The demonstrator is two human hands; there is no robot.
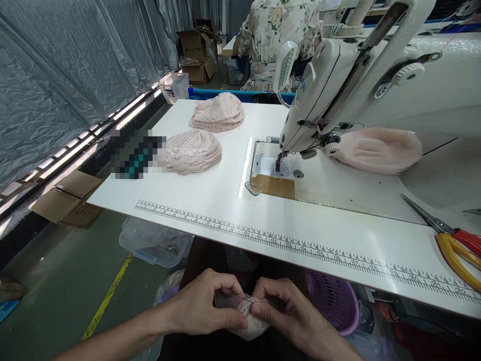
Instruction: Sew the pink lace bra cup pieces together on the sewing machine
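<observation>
Down at the lower middle of the frame, a small pale lace piece [252, 327] sits below the table edge, whitish, rounded and softly puckered, its scalloped trim turned upward. The left hand [210, 306] and right hand [287, 306] both pinch it, thumbs and fingers closed on the fabric and hiding much of it. Between them and the sewing machine [323, 90] at upper right runs the ruler-marked white table [225, 200]. Lace stacks [195, 153] lie upper left of centre; scissors [449, 250] rest far right.
</observation>
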